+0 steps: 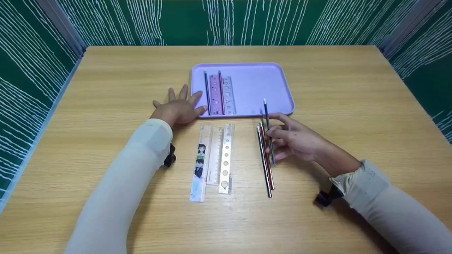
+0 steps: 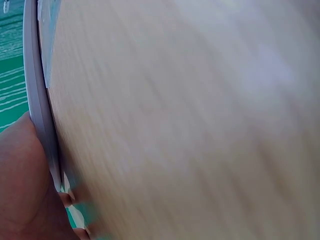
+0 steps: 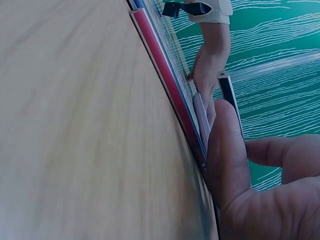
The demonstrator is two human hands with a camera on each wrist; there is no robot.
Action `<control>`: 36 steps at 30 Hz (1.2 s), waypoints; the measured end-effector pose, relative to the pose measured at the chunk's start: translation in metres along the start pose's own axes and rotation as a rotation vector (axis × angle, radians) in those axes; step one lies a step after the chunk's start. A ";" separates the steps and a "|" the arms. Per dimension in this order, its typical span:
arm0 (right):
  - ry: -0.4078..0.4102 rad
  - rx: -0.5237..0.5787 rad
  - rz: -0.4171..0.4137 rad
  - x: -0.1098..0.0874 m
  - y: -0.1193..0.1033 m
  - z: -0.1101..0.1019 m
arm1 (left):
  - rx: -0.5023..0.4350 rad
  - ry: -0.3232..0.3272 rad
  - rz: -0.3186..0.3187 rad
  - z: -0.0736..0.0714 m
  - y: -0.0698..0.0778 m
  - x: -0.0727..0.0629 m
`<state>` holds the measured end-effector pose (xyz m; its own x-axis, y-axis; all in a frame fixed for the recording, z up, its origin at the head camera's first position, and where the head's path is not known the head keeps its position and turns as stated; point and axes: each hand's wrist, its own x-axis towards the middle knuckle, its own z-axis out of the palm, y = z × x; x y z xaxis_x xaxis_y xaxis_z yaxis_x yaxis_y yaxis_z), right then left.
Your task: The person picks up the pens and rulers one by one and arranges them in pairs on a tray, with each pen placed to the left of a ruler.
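My right hand (image 1: 296,137) pinches a dark pencil (image 1: 266,111) between thumb and fingers; its pale end points toward the purple tray (image 1: 257,84). In the right wrist view that pencil (image 3: 229,95) stands up past the thumb. Just below the hand, a dark striped pencil (image 1: 264,162) and a red pencil (image 1: 270,174) lie side by side on the table. My left hand (image 1: 178,109) rests with spread fingers at the tray's front left corner, its thumb on the rim. On the tray lie a dark pencil (image 1: 207,93), a pink ruler (image 1: 214,97), a red pencil (image 1: 221,93) and a clear stencil ruler (image 1: 229,97).
Between my arms, in front of the tray, lie a ruler with cartoon figures (image 1: 198,187), a clear ruler (image 1: 214,158) and a ruler with round holes (image 1: 225,178). Green walls with white streaks stand around the wooden table (image 1: 123,77).
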<state>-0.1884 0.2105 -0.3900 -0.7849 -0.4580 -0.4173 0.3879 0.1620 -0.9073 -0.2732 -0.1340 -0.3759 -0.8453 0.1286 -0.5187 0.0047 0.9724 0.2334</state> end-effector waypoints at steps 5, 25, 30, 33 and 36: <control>-0.007 0.004 -0.003 0.000 0.000 0.001 | -0.022 0.007 0.001 0.000 0.001 -0.001; -0.014 0.008 -0.053 0.010 -0.004 0.002 | -0.019 0.005 0.010 0.000 -0.001 -0.003; -0.024 0.015 -0.065 0.013 -0.008 0.002 | -0.007 0.006 0.016 0.001 -0.001 -0.001; -0.035 0.027 -0.076 0.015 -0.010 0.002 | 0.000 0.008 0.019 0.001 -0.001 0.000; -0.037 0.032 -0.077 0.017 -0.012 0.002 | 0.003 0.005 0.018 0.000 -0.001 0.000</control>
<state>-0.2057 0.1990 -0.3864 -0.7950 -0.5001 -0.3434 0.3426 0.0971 -0.9345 -0.2731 -0.1350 -0.3766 -0.8477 0.1449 -0.5103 0.0212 0.9704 0.2404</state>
